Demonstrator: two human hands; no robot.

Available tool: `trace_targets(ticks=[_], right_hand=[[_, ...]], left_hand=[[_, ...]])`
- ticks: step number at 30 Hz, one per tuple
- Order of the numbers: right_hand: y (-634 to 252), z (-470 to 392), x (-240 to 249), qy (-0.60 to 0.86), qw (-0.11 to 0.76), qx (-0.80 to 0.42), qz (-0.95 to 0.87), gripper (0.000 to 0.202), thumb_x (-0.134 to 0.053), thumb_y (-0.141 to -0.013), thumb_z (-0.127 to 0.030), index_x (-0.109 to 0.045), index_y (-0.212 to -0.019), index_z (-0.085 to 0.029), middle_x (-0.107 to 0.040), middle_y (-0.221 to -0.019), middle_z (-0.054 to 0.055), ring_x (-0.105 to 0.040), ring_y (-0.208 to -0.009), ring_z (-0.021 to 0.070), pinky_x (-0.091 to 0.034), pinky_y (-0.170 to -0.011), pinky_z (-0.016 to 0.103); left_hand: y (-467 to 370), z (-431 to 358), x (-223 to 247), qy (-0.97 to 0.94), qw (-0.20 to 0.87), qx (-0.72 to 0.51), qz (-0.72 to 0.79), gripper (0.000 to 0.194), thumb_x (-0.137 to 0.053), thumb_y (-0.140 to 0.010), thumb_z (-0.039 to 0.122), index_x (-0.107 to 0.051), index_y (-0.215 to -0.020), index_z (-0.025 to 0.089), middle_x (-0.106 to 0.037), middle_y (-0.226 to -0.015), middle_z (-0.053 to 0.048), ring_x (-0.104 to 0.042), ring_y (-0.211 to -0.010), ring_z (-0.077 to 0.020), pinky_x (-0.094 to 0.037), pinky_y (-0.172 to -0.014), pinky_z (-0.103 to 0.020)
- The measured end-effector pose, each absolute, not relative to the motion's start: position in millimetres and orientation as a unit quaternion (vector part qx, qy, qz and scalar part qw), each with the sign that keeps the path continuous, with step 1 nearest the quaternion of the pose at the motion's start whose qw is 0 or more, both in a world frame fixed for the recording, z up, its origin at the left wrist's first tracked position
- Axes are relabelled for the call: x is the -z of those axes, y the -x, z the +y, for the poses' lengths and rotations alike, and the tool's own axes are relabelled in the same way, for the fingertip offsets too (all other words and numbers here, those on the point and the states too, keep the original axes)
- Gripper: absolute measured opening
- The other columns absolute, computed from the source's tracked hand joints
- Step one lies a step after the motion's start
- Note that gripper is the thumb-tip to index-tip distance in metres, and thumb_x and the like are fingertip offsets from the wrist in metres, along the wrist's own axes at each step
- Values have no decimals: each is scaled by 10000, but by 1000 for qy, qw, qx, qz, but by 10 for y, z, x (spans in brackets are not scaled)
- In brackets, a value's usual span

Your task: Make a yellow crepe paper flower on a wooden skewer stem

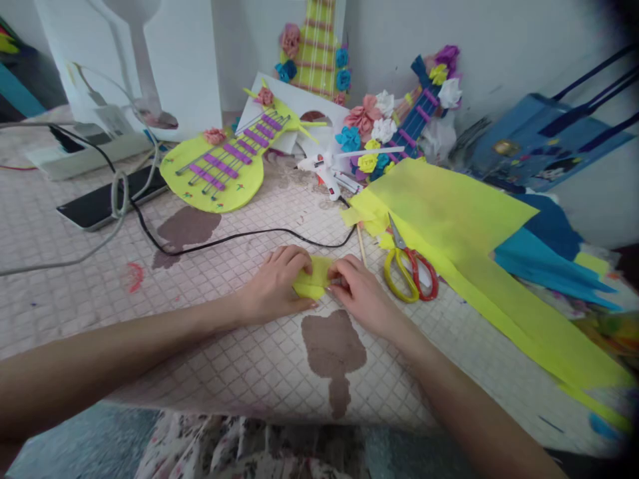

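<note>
A small folded piece of yellow crepe paper (315, 276) lies low over the patterned cloth, between my two hands. My left hand (282, 283) holds its left end, fingers curled over the top and thumb along the near edge. At the right end, my right hand (357, 289) pinches the paper between thumb and fingers. Just right of that hand lie scissors (412, 266) with one yellow and one red handle, blades pointing away. A thin wooden stick (361, 245) rests behind my right hand. Large yellow sheets (449, 206) spread out beyond the scissors.
A white glue gun (322, 171) lies at the back, its black cord (259, 233) crossing the table. A yellow paper guitar (224, 163) and a blue one with paper flowers (417, 123) stand behind. A phone (94, 207) and power strip (84, 156) are left; a blue bag (539, 146) is right.
</note>
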State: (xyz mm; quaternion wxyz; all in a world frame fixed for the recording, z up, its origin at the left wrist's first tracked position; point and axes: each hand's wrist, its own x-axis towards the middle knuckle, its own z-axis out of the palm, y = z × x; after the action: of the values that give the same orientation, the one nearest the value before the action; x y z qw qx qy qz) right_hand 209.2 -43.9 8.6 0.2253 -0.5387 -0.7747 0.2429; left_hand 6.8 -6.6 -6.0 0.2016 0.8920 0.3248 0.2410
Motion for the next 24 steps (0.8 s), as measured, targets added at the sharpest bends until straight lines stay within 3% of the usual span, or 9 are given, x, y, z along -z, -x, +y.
trace_targets(ticks=[6, 13, 18, 21, 24], right_hand=[[-2094, -352, -26, 580, 300, -200, -731, 118, -542, -825, -229, -488, -927, -205, -527, -915, 36, -503, -639, 116, -455, -644, 289], [-2019, -198, 8, 616, 292, -216, -699, 265, -599, -767, -256, -529, -1015, -191, -557, -974, 64, -543, -752, 154, -452, -671, 299], [-2069, -122, 19, 609, 290, -325, -663, 262, -657, -715, -312, -556, -933, -208, -556, -703, -30, -492, -591, 125, -386, -562, 262], [-2112, -124, 21, 568, 344, -411, -624, 187, -649, -732, -333, -545, -816, -203, -529, -683, -35, -456, -573, 106, -363, -532, 242], [-2113, -152, 5, 527, 430, -480, -553, 198, -639, -761, -363, -515, -781, -210, -486, -664, -47, -427, -559, 92, -346, -508, 224]], left_hand=[[-86, -67, 101, -874, 221, -258, 347, 543, -799, -606, 331, -451, -989, 170, -519, -1071, -101, -486, -1016, -268, -432, -863, -443], [-90, -81, 119, -848, 253, -301, 356, 743, -839, -525, 314, -404, -1110, 174, -452, -1206, -152, -454, -1141, -316, -426, -932, -491], [-78, -91, 108, -845, 268, -306, 346, 874, -834, -549, 307, -341, -1259, 178, -383, -1312, -185, -369, -1255, -349, -365, -1015, -531], [-67, -88, 99, -832, 295, -319, 344, 955, -829, -571, 346, -273, -1332, 193, -334, -1365, -190, -329, -1292, -347, -335, -1042, -535], [-51, -58, 86, -787, 357, -343, 369, 886, -787, -637, 375, -261, -1332, 211, -349, -1363, -176, -400, -1242, -315, -413, -957, -489]])
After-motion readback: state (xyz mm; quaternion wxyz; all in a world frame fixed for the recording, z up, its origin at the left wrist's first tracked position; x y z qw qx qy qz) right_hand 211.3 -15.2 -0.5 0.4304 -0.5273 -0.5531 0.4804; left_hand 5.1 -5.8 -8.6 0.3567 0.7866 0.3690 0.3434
